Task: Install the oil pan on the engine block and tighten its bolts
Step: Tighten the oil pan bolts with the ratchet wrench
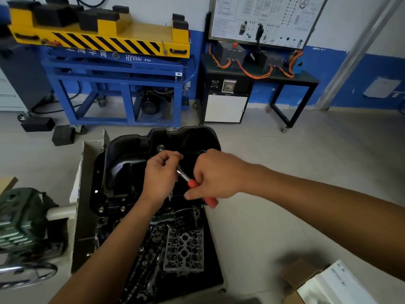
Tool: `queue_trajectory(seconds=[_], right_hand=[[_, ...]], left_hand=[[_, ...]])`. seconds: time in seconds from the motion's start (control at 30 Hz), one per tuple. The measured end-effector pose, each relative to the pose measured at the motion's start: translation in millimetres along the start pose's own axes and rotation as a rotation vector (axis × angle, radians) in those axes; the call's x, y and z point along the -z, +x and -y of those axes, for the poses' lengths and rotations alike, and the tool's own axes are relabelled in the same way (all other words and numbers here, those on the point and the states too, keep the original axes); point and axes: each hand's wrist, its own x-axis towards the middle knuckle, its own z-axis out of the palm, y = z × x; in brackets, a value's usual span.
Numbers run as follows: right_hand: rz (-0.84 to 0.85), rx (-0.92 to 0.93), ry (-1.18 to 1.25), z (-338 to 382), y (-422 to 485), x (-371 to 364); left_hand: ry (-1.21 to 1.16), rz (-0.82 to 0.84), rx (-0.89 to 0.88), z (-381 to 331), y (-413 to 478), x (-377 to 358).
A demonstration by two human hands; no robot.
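Here, in the head view, the black oil pan lies on the far end of the engine block, mid-scene, with two bolts showing in its near-left flange. Above the pan's right part, the right hand grasps the red handle of a ratchet wrench; the left hand has its fingers curled about the wrench's chrome far end, just left of the right hand. Far off stand a blue and yellow lift table on the left and a black bench with orange cables on the right; a cardboard box sits near right.
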Motion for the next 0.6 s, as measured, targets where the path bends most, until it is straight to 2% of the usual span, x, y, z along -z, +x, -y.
queue_trajectory(seconds=[0.17, 0.3, 0.47, 0.6], right_hand=[[0.018, 0.021, 0.103, 19, 3, -13], [0.082, -0.007, 0.171, 13, 3, -9], [0.147, -0.029, -0.002, 4, 1, 1], [0.075, -0.076, -0.168, -7, -2, 9]], left_hand=[[0.022, 0.119, -0.041, -1, -1, -2], [-0.009, 0.129, -0.029, -1, -1, 3], [-0.042, 0.241, 0.004, 1, -1, 5], [-0.055, 0.292, -0.024, 7, -2, 9]])
